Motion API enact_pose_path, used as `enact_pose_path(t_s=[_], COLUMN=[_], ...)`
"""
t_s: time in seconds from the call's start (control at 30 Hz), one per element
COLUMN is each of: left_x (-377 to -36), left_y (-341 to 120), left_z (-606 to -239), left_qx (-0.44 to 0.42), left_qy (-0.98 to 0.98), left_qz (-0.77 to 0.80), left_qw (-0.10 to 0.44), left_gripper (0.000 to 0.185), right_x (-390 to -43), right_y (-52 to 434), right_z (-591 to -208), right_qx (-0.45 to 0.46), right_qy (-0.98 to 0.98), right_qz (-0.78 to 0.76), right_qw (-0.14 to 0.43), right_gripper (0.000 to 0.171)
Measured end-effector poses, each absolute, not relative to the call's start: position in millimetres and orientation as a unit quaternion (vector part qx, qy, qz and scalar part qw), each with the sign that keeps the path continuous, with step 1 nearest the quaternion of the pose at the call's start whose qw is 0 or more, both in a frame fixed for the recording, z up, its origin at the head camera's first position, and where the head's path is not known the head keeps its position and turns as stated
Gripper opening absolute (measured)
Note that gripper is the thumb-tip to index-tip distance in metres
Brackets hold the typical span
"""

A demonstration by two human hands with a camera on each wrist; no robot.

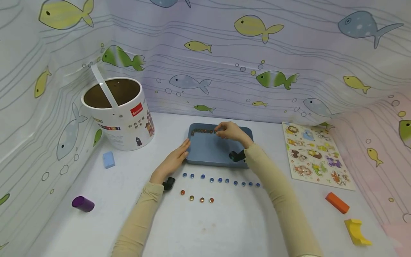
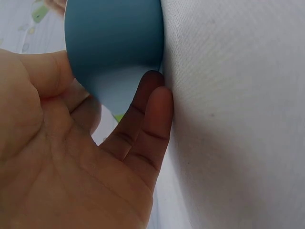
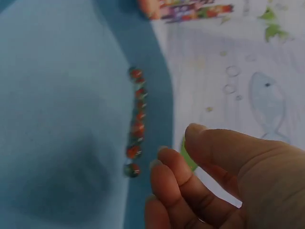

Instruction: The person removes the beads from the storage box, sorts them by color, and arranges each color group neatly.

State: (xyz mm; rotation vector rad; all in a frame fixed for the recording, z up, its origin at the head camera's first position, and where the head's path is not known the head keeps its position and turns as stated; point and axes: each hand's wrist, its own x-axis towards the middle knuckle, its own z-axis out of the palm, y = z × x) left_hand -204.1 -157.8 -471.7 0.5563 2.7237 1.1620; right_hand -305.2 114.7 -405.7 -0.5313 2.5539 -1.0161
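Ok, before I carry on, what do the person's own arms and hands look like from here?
Both arms wear plain beige long sleeves, the left one creased near its cuff, the right one alike in colour. The left hand and right hand are ungloved. A small black device sits at each wrist: left, right.

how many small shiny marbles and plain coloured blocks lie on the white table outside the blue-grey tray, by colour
Small shiny blue marbles: 10 visible (beige right sleeve may hide more)
Small shiny orange-to-yellow marbles: 4
Purple cylindrical block: 1
Light-blue rectangular block: 1
Long orange block: 1
Yellow curved block: 1
Total: 18 visible
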Motion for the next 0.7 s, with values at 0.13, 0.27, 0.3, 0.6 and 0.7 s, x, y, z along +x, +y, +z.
enact_pose_path(t_s=[0.13, 0.27, 0.3, 0.6, 0.7], left_x=[-205, -205, -205, -204, -204], left_y=[-158, -159, -159, -159, -159], left_z=[-472, -472, -472, -471, -471], left_qx=[0.186, 0.191, 0.191, 0.189, 0.189], left_qy=[0.901, 0.901, 0.902, 0.9, 0.9], left_qz=[0.386, 0.385, 0.383, 0.389, 0.387], left_qw=[0.06, 0.057, 0.056, 0.062, 0.061], left_gripper=[0.051, 0.051, 0.051, 0.051, 0.051], right_x=[-318, -334, -338, -335, -329], right_y=[106, 100, 99, 86, 86], right_z=[-421, -443, -450, -459, -457], right_qx=[-0.158, -0.126, -0.124, -0.096, -0.096], right_qy=[0.913, 0.929, 0.934, 0.955, 0.958], right_qz=[-0.339, -0.316, -0.309, -0.27, -0.263], right_qw=[0.161, 0.144, 0.129, 0.078, 0.064], right_gripper=[0.034, 0.033, 0.032, 0.027, 0.023])
